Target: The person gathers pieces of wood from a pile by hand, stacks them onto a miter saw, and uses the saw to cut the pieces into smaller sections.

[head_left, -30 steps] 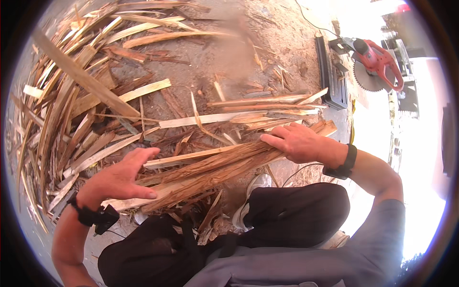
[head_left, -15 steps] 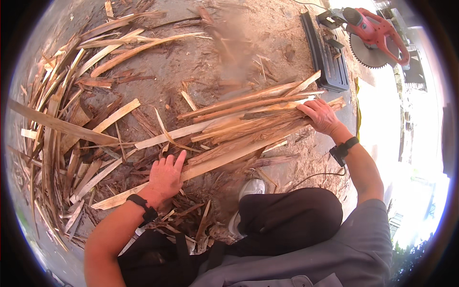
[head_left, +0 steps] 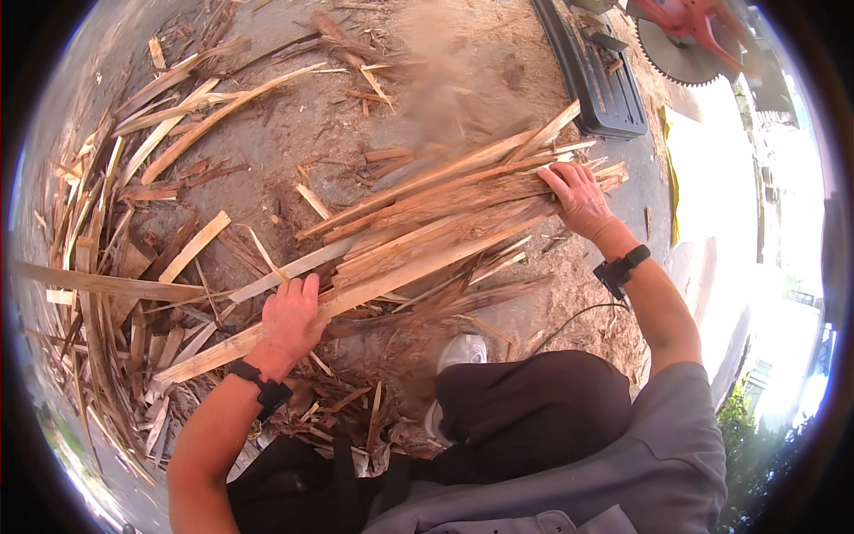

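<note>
A bundle of split wood strips point(head_left: 445, 245) lies diagonally on the debris-strewn ground in front of me, pale and reddish brown, rough and splintered. My left hand point(head_left: 289, 325) is closed over a long pale strip toward the bundle's lower-left end, its fingertips curled and partly hidden by the wood. Near the upper-right end, my right hand point(head_left: 576, 198) grips the strips, fingers over their top. Further strips rest loosely alongside, beyond both hands.
A heap of curved offcuts point(head_left: 93, 294) spreads along the left. At the upper right stands a red saw point(head_left: 703, 36) with a toothed blade beside a black slotted plastic piece point(head_left: 614, 98). A cable point(head_left: 583, 311) runs by my bent knee point(head_left: 551, 400) and shoe point(head_left: 461, 350).
My left hand has moved right and up from beside the bundle onto it and closed. My right hand has gone up and right, and the bundle now lies farther up, against the other strips.
</note>
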The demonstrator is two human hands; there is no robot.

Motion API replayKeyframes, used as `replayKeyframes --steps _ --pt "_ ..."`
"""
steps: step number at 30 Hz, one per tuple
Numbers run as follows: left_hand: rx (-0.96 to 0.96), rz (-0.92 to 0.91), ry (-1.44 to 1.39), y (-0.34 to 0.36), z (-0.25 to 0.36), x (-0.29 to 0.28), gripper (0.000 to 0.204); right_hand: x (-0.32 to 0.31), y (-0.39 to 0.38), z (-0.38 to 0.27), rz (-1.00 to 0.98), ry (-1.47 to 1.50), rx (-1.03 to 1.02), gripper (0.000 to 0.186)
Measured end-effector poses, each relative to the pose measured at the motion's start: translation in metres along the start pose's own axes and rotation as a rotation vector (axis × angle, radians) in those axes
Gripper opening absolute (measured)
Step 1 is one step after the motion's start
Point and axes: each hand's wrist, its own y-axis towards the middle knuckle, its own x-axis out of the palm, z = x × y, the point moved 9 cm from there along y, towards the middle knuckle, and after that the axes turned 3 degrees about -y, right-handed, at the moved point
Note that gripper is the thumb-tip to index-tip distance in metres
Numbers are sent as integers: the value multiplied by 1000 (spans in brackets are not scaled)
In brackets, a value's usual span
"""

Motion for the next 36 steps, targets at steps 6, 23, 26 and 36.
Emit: replayKeyframes --steps 6,23,26,36 --pt "-41 -57 -90 -3 -6 9 81 4 1 -27 -37 40 -118 91" --pt "32 2 -24 -42 -19 32 84 -3 54 -37 -163 544 75 56" --pt "163 28 -90 -50 -13 27 74 9 43 15 -111 439 88 62" --pt "114 108 -438 -171 -129 -69 33 38 85 5 -162 254 -18 67"
